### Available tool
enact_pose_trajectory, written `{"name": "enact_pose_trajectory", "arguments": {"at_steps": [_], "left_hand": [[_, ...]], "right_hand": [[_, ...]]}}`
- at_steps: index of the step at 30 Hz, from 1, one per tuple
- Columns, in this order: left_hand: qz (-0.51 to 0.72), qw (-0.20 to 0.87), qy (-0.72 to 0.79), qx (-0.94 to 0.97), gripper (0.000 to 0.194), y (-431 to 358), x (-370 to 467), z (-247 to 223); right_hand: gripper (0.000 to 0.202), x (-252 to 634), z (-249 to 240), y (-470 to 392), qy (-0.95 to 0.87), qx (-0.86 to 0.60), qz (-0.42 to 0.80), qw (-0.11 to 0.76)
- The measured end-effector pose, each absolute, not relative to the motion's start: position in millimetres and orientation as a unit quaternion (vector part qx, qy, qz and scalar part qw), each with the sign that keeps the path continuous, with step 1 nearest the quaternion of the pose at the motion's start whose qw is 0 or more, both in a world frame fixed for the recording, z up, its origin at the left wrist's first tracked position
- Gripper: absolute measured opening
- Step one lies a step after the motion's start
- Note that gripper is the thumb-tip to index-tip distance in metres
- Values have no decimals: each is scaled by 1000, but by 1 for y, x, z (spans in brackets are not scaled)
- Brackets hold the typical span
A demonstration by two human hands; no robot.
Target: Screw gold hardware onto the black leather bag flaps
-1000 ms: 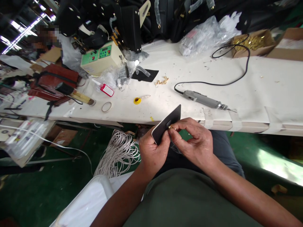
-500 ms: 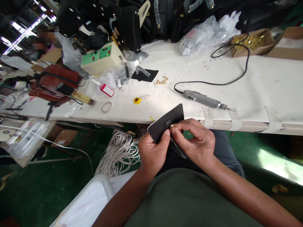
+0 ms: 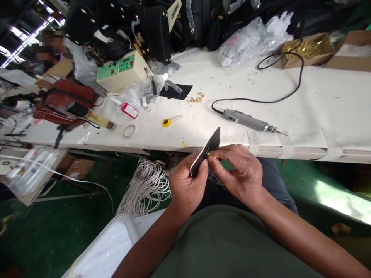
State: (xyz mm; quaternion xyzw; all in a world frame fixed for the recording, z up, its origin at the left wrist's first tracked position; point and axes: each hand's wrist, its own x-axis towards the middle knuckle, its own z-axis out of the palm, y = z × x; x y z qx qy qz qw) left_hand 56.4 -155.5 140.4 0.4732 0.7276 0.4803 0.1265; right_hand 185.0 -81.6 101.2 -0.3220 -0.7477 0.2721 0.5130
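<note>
My left hand (image 3: 188, 185) is closed on a flat black panel (image 3: 213, 143) with a pale edge, held tilted in front of the table's edge. Thumb and forefinger of my right hand (image 3: 239, 168) pinch a small gold metal fitting (image 3: 209, 154) against the panel's dark face. The fitting's exact shape is mostly hidden by the fingertips. On the table beyond lie a cluster of loose gold fittings (image 3: 197, 97) and another black piece (image 3: 176, 92) with a clear plastic strip on it. To the right rests a grey electric screwdriver (image 3: 246, 120) with a black cord.
A cardboard box of gold fittings (image 3: 307, 54) stands at the back right beside crumpled clear plastic (image 3: 252, 42). Towards the left are a cream control box (image 3: 123, 71), a red-labelled bottle (image 3: 129, 110), a tape roll (image 3: 129, 131) and a yellow round item (image 3: 166, 122). White cord (image 3: 145, 185) hangs below.
My left hand has turned the black panel, so it now shows more edge-on. My right hand keeps its pinch on the gold fitting. The view has shifted slightly.
</note>
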Motion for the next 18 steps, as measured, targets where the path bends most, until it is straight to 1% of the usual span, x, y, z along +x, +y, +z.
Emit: {"name": "enact_pose_trajectory", "arguments": {"at_steps": [4, 6, 8, 12, 14, 16, 18], "left_hand": [[467, 120, 711, 511, 23, -155, 56, 138], [464, 118, 707, 521, 22, -155, 56, 136], [469, 111, 704, 522, 21, -155, 57, 134], [468, 92, 703, 527, 22, -154, 56, 132], [461, 89, 704, 532, 23, -154, 53, 131], [453, 88, 705, 538, 23, -154, 50, 128], [446, 87, 709, 540, 22, -154, 47, 125]], "right_hand": [[7, 188, 100, -78, -766, -290, 257, 513], [5, 187, 101, -78, -764, -290, 270, 510], [7, 184, 104, -80, -737, -313, 321, 505], [16, 176, 108, -87, -617, -374, 499, 480], [20, 173, 107, -88, -571, -381, 563, 460], [21, 172, 104, -88, -559, -378, 581, 454], [18, 171, 101, -87, -568, -375, 569, 461]]}}
